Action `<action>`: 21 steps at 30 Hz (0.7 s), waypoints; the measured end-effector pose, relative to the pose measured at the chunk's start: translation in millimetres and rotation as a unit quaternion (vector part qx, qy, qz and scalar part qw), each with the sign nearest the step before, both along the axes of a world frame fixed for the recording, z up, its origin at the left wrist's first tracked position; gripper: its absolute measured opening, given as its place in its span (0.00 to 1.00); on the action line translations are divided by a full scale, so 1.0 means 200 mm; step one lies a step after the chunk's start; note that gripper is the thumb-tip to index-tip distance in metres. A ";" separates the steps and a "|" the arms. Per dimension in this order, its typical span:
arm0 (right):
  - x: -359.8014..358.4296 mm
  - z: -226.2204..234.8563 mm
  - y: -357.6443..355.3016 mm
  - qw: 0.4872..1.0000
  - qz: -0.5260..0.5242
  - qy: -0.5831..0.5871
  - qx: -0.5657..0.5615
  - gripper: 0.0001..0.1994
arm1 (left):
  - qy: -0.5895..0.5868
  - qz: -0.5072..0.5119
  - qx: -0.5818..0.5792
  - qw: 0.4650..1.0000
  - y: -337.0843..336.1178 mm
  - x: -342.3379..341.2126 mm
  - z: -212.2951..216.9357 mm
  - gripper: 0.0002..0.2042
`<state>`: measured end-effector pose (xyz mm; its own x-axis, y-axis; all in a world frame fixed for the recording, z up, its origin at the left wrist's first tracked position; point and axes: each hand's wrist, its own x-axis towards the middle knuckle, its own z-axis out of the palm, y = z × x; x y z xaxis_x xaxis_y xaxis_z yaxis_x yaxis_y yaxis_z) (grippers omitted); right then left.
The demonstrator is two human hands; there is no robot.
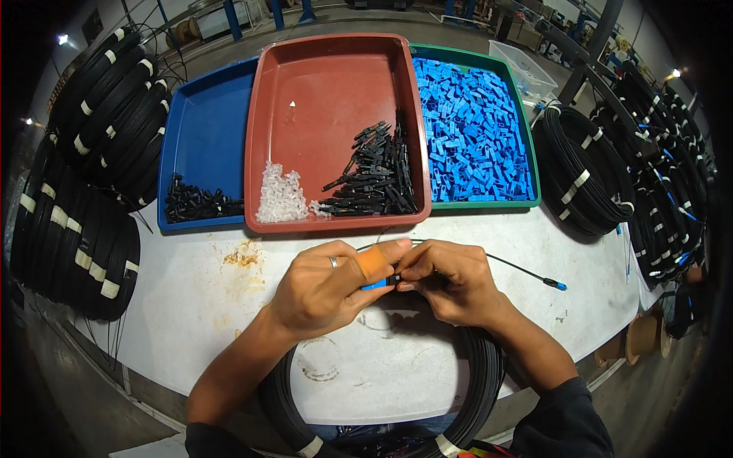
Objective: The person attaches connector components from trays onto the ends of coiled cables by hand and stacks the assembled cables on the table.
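- A black cable coil lies nearest, at the table's front edge, looping around both forearms.
- The left hand is closed in a pinch around a small blue connector; its thumb, wrapped in orange tape, presses over the top.
- The right hand meets it from the other side, fingertips shut on the connector's black end, so both hands touch at the middle.
- The connector lies roughly level, its long axis left to right, just above the white table.
- A thin black cable runs from the hands to the right and ends in a blue tip resting on the table.
- Beyond stand three trays: a blue tray with black parts, a red tray with clear and black pieces, a green tray full of blue housings.
- Stacked black coils flank both sides.
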<state>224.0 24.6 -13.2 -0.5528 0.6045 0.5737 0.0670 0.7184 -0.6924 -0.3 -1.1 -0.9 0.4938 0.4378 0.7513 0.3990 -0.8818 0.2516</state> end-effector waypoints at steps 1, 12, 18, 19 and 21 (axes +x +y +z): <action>0.00 0.00 0.00 1.000 -0.001 -0.001 -0.001 0.10 | -0.028 0.019 -0.007 0.999 0.01 0.01 -0.02 0.38; 0.03 -0.03 -0.03 0.996 -0.071 0.043 0.030 0.36 | -0.089 0.059 -0.110 0.988 0.01 -0.04 -0.06 0.52; 0.06 -0.04 -0.02 0.993 -0.100 0.024 0.062 0.36 | -0.115 0.054 -0.084 0.988 0.00 -0.07 -0.04 0.50; 0.06 -0.05 -0.02 0.992 -0.103 0.024 0.063 0.36 | -0.115 0.052 -0.084 0.988 0.00 -0.06 -0.04 0.50; 0.06 -0.07 -0.01 0.993 -0.072 0.053 0.074 0.35 | -0.092 0.029 -0.106 0.990 0.01 -0.04 -0.03 0.45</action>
